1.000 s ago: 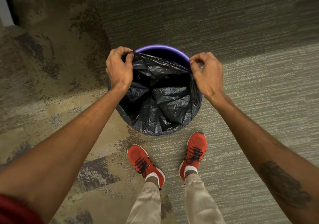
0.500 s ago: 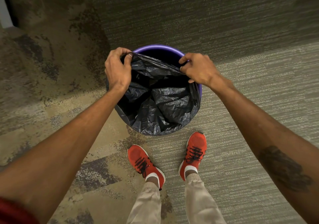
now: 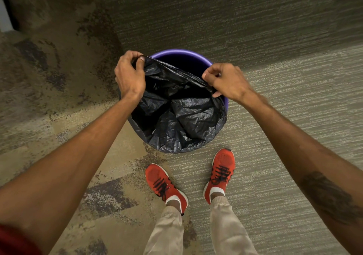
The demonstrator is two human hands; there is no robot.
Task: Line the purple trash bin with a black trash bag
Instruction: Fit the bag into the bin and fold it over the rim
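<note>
Standing on the carpet (image 3: 294, 117) just ahead of two red shoes (image 3: 221, 173), purple trash bin (image 3: 177, 53) with black trash bag (image 3: 176, 121) already tucked inside. Draped over the near rim and both sides, by the look of it; far rim bare, purple showing past the bag's loose top edge. Judging roughly two thirds done: remaining, stretching that slack far edge back and folding it over the far lip, then smoothing the pouch down.

Left hand (image 3: 128, 77) curled at the bin's left rim, thumb and fingers pinching the bag's hem, knuckles up, wrist bent down. Right hand (image 3: 225, 82) closed likewise over the right side, pinching the same hem slightly inside the rim, a taut fold running between the two. Both forearms reaching forward and down, elbows wide.
</note>
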